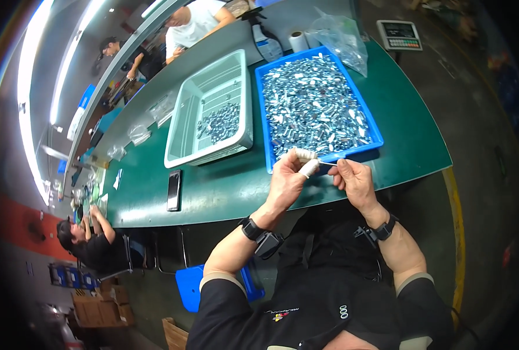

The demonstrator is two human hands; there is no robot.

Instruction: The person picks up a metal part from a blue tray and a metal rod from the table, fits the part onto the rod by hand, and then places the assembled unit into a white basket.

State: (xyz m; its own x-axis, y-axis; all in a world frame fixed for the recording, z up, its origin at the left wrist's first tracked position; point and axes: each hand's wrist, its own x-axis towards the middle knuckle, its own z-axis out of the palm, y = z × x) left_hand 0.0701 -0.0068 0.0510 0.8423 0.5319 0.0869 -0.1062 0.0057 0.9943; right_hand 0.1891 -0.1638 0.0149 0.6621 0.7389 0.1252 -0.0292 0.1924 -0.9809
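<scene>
Both hands are raised together just over the near edge of the green surface (224,192), right in front of the blue tray (377,139). The left hand (287,179), with white covers on its fingertips (309,168), is closed around a small pale piece (303,155) pinched at the top. The right hand (355,182) is curled, its thumb and forefinger pinching the end of a thin strip (327,164) that runs across to the left hand. The blue tray is heaped with small silvery parts (315,105). Beside it, to the left, a white basket (183,125) holds a smaller dark pile. A black phone (174,190) lies farther left.
</scene>
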